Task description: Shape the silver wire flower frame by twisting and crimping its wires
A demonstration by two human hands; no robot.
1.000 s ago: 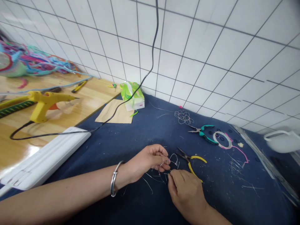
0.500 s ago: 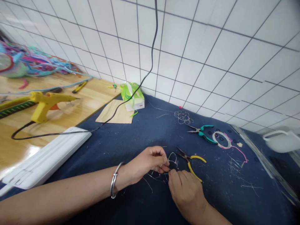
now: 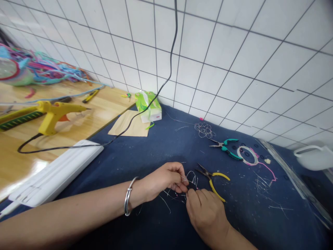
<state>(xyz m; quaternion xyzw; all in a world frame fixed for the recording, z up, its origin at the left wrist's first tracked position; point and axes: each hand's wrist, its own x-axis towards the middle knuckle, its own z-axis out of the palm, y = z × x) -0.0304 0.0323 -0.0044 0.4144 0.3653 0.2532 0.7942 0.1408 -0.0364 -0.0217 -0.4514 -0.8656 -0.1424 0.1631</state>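
Observation:
Thin silver wire (image 3: 193, 177) bent into loops, with small pink beads on it, is between my two hands. My left hand (image 3: 166, 178), a silver bangle at its wrist, pinches the wire between thumb and fingers. Against it, my right hand (image 3: 206, 213) is closed with its fingertips on the same wire; the exact grip is hidden. Loose wire ends stick out below my left hand. Just beyond my right hand lie yellow-handled pliers (image 3: 213, 178) with their jaws apart. Farther back are teal-handled pliers (image 3: 225, 147) and a coil of looped wire (image 3: 204, 130).
A white ring with pink cord (image 3: 247, 155) and wire scraps lie at right, near a white cup (image 3: 313, 156). At left are a yellow glue gun (image 3: 53, 116), its black cable and a white box (image 3: 59, 173). A tissue pack (image 3: 148, 106) stands by the tiled wall.
The view has shifted slightly, so the scene sits a little farther right. Both hands stay together on the wire, with only slight finger movement.

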